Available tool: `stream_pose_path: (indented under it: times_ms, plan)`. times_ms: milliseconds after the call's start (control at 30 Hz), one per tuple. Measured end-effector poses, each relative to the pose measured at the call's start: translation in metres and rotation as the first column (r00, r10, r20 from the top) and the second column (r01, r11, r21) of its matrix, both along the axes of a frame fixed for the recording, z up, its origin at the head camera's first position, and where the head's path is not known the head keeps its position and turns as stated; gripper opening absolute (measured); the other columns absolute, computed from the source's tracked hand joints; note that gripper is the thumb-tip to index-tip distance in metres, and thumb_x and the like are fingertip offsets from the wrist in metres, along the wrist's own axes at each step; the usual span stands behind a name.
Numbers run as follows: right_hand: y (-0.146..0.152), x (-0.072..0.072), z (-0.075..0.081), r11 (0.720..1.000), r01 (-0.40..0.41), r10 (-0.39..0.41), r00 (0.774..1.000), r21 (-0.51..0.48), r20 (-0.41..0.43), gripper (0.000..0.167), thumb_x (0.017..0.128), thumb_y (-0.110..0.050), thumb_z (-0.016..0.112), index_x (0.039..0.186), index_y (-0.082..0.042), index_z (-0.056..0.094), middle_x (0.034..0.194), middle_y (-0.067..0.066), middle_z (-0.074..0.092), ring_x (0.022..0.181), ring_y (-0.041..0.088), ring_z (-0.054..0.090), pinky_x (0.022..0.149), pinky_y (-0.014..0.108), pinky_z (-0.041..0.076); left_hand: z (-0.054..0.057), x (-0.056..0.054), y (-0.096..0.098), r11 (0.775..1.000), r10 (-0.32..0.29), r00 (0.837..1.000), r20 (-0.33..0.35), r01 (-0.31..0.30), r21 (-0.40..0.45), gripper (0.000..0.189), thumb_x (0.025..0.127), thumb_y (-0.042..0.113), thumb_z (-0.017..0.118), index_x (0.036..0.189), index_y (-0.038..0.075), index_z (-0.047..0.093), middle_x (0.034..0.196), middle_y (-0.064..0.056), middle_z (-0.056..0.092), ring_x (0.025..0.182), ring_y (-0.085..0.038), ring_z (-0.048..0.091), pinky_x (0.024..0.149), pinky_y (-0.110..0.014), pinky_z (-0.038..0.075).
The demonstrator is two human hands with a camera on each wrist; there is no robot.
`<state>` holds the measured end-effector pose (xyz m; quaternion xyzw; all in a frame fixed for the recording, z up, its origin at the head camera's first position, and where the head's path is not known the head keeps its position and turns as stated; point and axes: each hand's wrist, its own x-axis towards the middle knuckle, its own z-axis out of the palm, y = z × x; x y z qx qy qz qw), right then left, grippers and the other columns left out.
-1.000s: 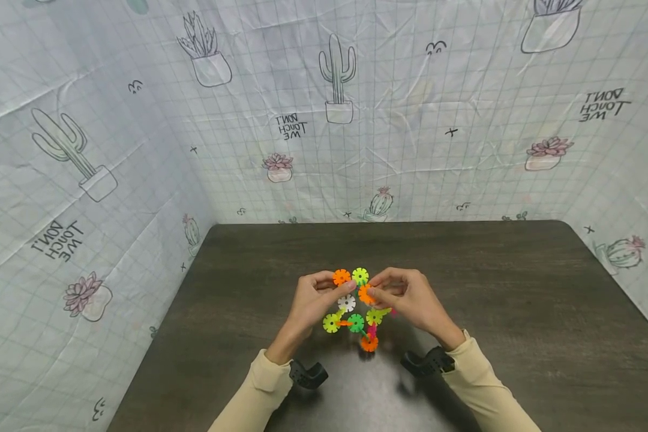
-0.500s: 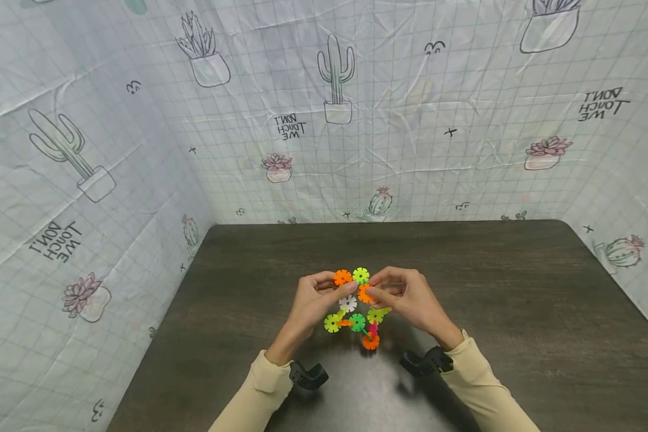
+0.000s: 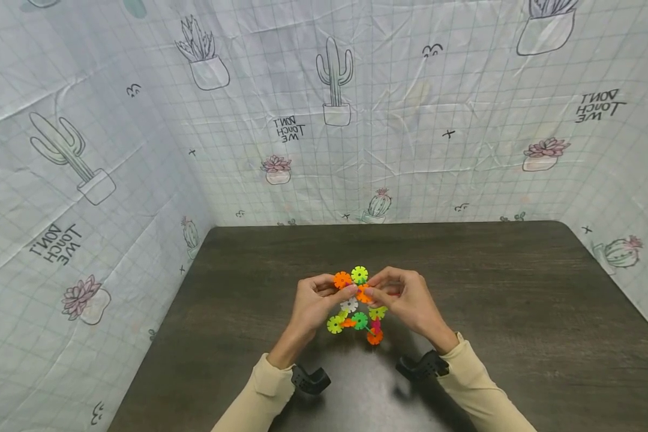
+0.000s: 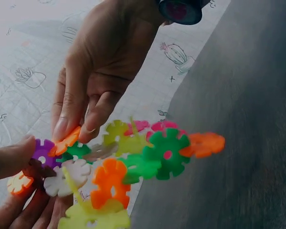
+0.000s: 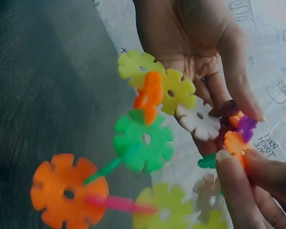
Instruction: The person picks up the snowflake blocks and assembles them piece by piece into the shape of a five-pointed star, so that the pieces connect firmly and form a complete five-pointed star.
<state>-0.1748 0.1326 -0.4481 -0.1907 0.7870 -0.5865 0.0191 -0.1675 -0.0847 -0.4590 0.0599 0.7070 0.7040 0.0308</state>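
Note:
My left hand (image 3: pixel 318 303) grips one end of a chain of notched plastic building discs, its thumb at a purple disc (image 4: pixel 42 151) and its fingers behind. Between thumb and fingers, my right hand (image 3: pixel 405 297) pinches an orange disc (image 5: pixel 236 145) that meets the purple one. A lime disc (image 3: pixel 359 275) and another orange disc (image 3: pixel 342 279) show at the top of the chain. Below the hands hang a white disc (image 3: pixel 348 305), a green disc (image 3: pixel 359 320), a yellow disc (image 3: pixel 335 324) and a lower orange disc (image 3: pixel 375 336), slotted together at angles with pink pieces.
The dark wooden table (image 3: pixel 237 276) lies under the hands. A pale cloth (image 3: pixel 248 78) printed with cacti hangs behind it and along both sides. Black wrist cameras (image 3: pixel 311 380) are strapped below both hands.
The lower part of the disc chain has swung slightly right and up. The orange disc in my right hand has shifted slightly left toward my left thumb. Both hands keep their grip.

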Motion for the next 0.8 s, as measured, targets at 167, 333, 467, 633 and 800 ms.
stream_pose_path:
  times_ms: [167,333,467,633,800]
  plan:
    - [-0.001,0.002,-0.002,1.000,0.011,-0.010,1.000,0.028,-0.029,0.011,0.091,-0.012,0.081,0.097,-0.005,0.076,0.087,0.014,0.080,0.071,0.029,0.078,0.065,0.038,0.065,-0.003,0.001,0.001,1.000,-0.024,1.000,0.016,0.023,0.009,0.027,0.088,0.022,0.086,0.105,0.003,0.078,0.102,-0.013,0.080,0.090,-0.018,0.078,0.082,-0.031,0.063]
    - [0.002,0.002,0.001,0.998,-0.006,0.007,1.000,0.061,-0.019,0.012,0.093,-0.020,0.081,0.100,-0.011,0.078,0.089,0.011,0.081,0.071,0.027,0.078,0.062,0.038,0.064,-0.003,0.002,-0.002,0.998,-0.067,0.998,-0.007,0.067,0.001,0.026,0.094,0.020,0.080,0.111,0.002,0.074,0.107,-0.015,0.077,0.092,-0.019,0.076,0.083,-0.030,0.062]
    - [0.008,-0.001,0.004,0.992,0.050,-0.042,0.997,0.114,-0.067,0.014,0.097,-0.027,0.076,0.103,-0.014,0.078,0.092,0.010,0.080,0.067,0.025,0.074,0.057,0.035,0.060,0.000,0.001,-0.004,0.993,-0.118,0.992,-0.052,0.117,-0.029,0.023,0.098,0.018,0.075,0.115,0.003,0.071,0.109,-0.016,0.072,0.091,-0.018,0.074,0.085,-0.030,0.060]
    - [0.015,-0.007,0.002,0.980,0.147,-0.136,0.987,0.132,-0.091,0.022,0.101,-0.030,0.071,0.108,-0.010,0.078,0.099,0.011,0.079,0.071,0.020,0.074,0.063,0.031,0.059,0.005,-0.002,-0.007,0.981,-0.185,0.981,-0.056,0.181,-0.069,0.023,0.100,0.021,0.072,0.116,0.006,0.068,0.110,-0.014,0.072,0.092,-0.017,0.075,0.085,-0.030,0.060]
    - [0.014,-0.010,-0.003,0.993,0.045,-0.045,0.999,0.104,-0.010,0.028,0.105,-0.031,0.065,0.118,-0.008,0.075,0.110,0.014,0.078,0.088,0.019,0.077,0.076,0.032,0.064,0.004,-0.002,-0.005,0.967,-0.245,0.969,-0.030,0.242,-0.078,0.026,0.101,0.025,0.071,0.120,0.007,0.066,0.114,-0.012,0.071,0.098,-0.017,0.075,0.088,-0.031,0.060]
